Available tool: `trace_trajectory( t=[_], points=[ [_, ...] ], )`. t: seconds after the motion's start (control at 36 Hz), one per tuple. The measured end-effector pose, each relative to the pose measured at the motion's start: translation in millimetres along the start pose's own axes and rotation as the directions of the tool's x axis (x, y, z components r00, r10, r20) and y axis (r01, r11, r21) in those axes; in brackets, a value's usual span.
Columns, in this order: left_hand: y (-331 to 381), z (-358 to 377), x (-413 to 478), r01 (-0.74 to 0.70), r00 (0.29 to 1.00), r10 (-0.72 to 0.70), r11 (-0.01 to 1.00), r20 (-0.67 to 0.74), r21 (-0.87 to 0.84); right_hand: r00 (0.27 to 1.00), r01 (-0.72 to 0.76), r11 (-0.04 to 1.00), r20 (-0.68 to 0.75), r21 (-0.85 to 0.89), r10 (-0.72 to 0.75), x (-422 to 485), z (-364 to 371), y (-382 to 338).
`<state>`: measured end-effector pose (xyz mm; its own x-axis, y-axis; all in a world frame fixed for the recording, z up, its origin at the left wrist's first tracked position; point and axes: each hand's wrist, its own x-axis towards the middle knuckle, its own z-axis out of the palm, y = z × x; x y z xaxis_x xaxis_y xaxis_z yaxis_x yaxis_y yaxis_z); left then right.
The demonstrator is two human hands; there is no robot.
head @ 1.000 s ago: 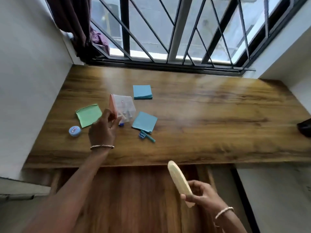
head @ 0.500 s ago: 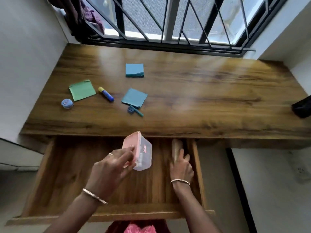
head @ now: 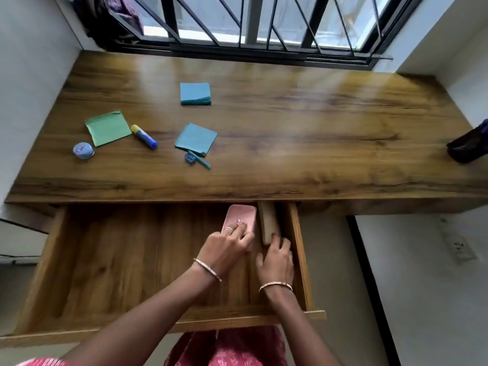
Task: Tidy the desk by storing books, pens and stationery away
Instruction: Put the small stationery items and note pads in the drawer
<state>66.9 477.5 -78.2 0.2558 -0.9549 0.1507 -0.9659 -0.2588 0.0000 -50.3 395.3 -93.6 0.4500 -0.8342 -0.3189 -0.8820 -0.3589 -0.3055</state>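
Observation:
The wooden drawer under the desk stands pulled out. A clear box with a pink lid lies at its back right; my left hand holds its near end, fingers curled over the lid. Beside it, against the drawer's right wall, lies a beige case; the fingertips of my right hand touch its near end. On the desk lie two blue sticky-note pads, a green pad, a glue stick, a blue sharpener, a teal pen and a round blue tin.
A dark object sits at the desk's right edge. A barred window runs along the back and white walls close both sides. The left part of the drawer floor is bare wood.
The pink-lidded box has come off the desk and down into the drawer in my left hand. My right hand has laid the beige case along the drawer's right wall.

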Motion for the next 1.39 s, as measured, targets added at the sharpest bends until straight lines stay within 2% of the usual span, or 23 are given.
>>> trace_trajectory(
  t=[0.14, 0.31, 0.53, 0.64, 0.75, 0.89, 1.06, 1.14, 1.28, 1.39],
  points=[
    [7.5, 17.2, 16.7, 0.03, 0.999, -0.029, 0.999, -0.04, 0.03, 0.982, -0.081, 0.993, 0.178, 0.089, 0.064, 15.3, -0.4, 10.6],
    [11.6, 38.7, 27.6, 0.11, 0.99, -0.11, 0.994, -0.083, -0.014, 0.968, -0.134, 0.954, 0.242, 0.269, 0.068, 34.8, 4.6, 10.4],
    [17.0, 55.5, 29.1, 0.24, 0.97, -0.243, 0.954, 0.01, -0.181, 0.938, -0.24, 0.845, 0.337, 0.479, 0.075, 33.7, -4.2, 0.4],
    [19.8, 55.3, 34.6, 0.255, 0.963, -0.268, 0.932, -0.015, -0.258, 0.92, -0.313, 0.748, 0.381, 0.586, 0.087, 42.8, 12.0, 3.5],
    [18.2, 52.5, 45.2, 0.277, 0.954, -0.298, 0.903, -0.015, -0.328, 0.92, -0.338, 0.7, 0.378, 0.63, 0.104, 66.0, 33.5, 16.7],
    [8.0, 68.0, 50.2, 0.272, 0.962, -0.245, 0.897, 0.121, -0.347, 0.92, -0.35, 0.68, 0.372, 0.645, 0.121, 84.8, 40.0, 24.2],
    [5.0, 59.6, 40.6, 0.189, 0.981, -0.194, 0.928, 0.017, -0.321, 0.911, -0.377, 0.575, 0.404, 0.726, 0.087, 67.5, -6.8, -1.9],
    [7.4, 59.1, 23.8, 0.235, 0.968, -0.25, 0.91, 0.001, -0.341, 0.91, -0.382, 0.539, 0.408, 0.751, 0.076, 60.2, -18.0, -4.3],
    [17.1, 52.2, -0.2, 0.337, 0.931, -0.364, 0.848, 0.013, -0.409, 0.923, -0.374, 0.561, 0.358, 0.739, 0.143, 46.3, -9.4, -3.5],
    [14.4, 33.4, -15.3, 0.392, 0.885, -0.464, 0.789, -0.041, -0.473, 0.961, -0.274, 0.653, 0.228, 0.706, 0.157, 23.3, -11.4, -4.0]
  ],
)
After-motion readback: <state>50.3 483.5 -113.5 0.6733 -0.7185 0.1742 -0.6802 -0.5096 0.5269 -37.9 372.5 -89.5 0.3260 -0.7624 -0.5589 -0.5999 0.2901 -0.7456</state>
